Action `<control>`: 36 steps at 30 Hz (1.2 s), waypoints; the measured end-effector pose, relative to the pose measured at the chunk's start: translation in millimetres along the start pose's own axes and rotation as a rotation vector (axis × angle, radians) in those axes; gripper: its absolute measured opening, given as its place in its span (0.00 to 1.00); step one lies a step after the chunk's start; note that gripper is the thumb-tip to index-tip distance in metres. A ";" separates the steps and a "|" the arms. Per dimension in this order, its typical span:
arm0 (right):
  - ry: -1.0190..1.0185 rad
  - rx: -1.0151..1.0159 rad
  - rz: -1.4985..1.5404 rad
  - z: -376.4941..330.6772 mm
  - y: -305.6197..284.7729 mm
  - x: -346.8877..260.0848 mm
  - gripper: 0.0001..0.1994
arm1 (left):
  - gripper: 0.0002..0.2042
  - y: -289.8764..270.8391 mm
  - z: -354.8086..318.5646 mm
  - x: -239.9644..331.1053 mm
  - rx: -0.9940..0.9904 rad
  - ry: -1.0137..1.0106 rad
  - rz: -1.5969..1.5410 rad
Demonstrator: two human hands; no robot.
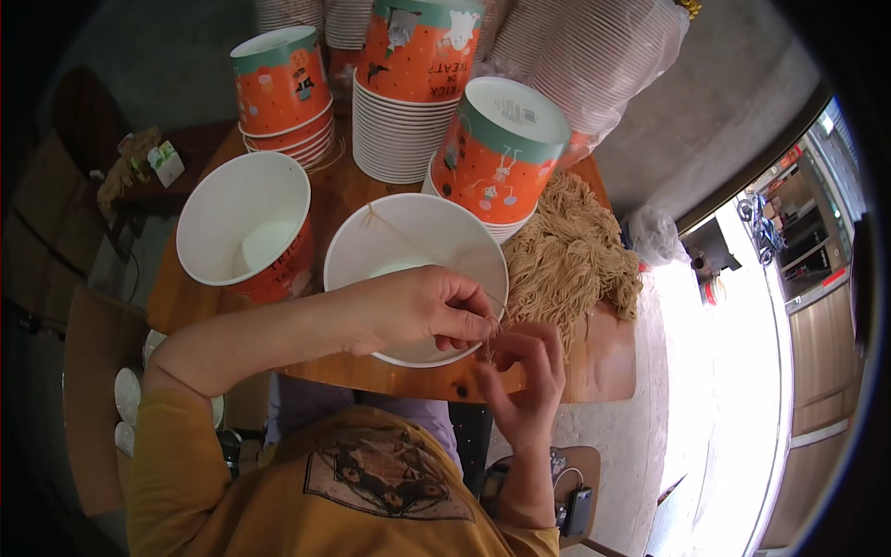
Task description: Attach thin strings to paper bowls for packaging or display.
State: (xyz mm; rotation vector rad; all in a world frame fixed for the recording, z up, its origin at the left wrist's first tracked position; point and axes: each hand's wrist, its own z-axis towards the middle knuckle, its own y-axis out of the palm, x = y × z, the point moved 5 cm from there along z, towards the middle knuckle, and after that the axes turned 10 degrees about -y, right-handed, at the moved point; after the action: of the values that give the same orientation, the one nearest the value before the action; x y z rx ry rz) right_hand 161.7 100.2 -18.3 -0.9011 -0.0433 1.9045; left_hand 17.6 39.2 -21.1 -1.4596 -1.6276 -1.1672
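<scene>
A round paper bucket (380,246), white inside, stands open side up at the table's near edge. One end of a thin tan string (373,215) shows at its far rim. At the bucket's near right rim, my left hand (432,311) reaches across and pinches the string between thumb and fingers. Just beside it my right hand (534,371) has its thumb and forefinger curled together around the loose string end, slightly blurred. The bucket's outer wall is mostly hidden.
Left of it stands another open bucket (243,218). Upside-down orange and green bucket stacks (283,79), (404,121), (501,158) line the back. A heap of tan strings (571,251) lies at the right. Bagged stacks (594,65) rise behind. A phone (577,511) rests on a stool.
</scene>
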 end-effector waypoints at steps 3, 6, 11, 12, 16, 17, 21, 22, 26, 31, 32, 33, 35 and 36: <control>0.107 0.011 -0.119 -7.5 6.3 -0.8 0.11 | 0.09 -0.1 0.6 -2.8 -0.026 -0.017 -0.020; 0.062 0.025 -0.162 -7.1 7.6 -7.3 0.11 | 0.08 2.0 0.8 -1.6 -0.021 -0.046 -0.041; -0.083 0.029 -0.307 2.6 10.1 -22.2 0.11 | 0.08 4.1 2.7 0.0 0.012 -0.110 -0.013; -0.149 0.018 -0.334 4.8 10.6 -26.6 0.11 | 0.09 4.2 2.3 -1.0 0.019 -0.126 -0.029; -0.104 0.007 -0.320 5.2 10.7 -25.9 0.12 | 0.10 5.5 -2.9 1.3 -0.023 -0.127 -0.134; -0.084 -0.007 -0.293 4.2 10.8 -23.9 0.11 | 0.09 5.9 -3.8 1.5 -0.024 -0.131 -0.189; 0.053 -0.005 -0.073 3.7 6.1 -14.6 0.07 | 0.10 3.4 -3.4 1.8 -0.040 -0.093 -0.244; 0.054 -0.004 -0.074 2.8 5.9 -13.4 0.07 | 0.10 2.3 -3.4 1.5 -0.041 -0.094 -0.243; 0.308 0.178 0.056 -4.7 -1.6 8.1 0.08 | 0.10 3.2 -6.3 6.6 -0.016 -0.004 -0.015; 0.184 0.006 -0.048 6.0 1.6 -2.3 0.07 | 0.10 6.7 -10.5 10.5 0.218 0.210 0.343; 0.183 0.007 -0.048 6.4 2.1 -3.7 0.07 | 0.10 5.9 -11.0 11.4 0.249 0.210 0.333; 0.174 0.003 -0.096 6.8 2.4 -5.4 0.07 | 0.11 4.9 -11.7 12.6 0.279 0.210 0.324; 0.166 -0.001 -0.143 6.5 2.1 -6.2 0.07 | 0.11 2.3 -13.5 15.9 0.214 0.141 0.222; 0.197 0.011 -0.088 5.8 1.9 -4.2 0.07 | 0.11 1.7 -13.9 16.2 0.149 0.071 0.118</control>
State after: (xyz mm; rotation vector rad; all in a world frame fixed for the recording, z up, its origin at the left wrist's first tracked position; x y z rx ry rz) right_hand 157.8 97.9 -12.5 -1.0577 0.0449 1.7259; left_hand 15.2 32.9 -0.8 -1.3842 -1.5244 -0.9986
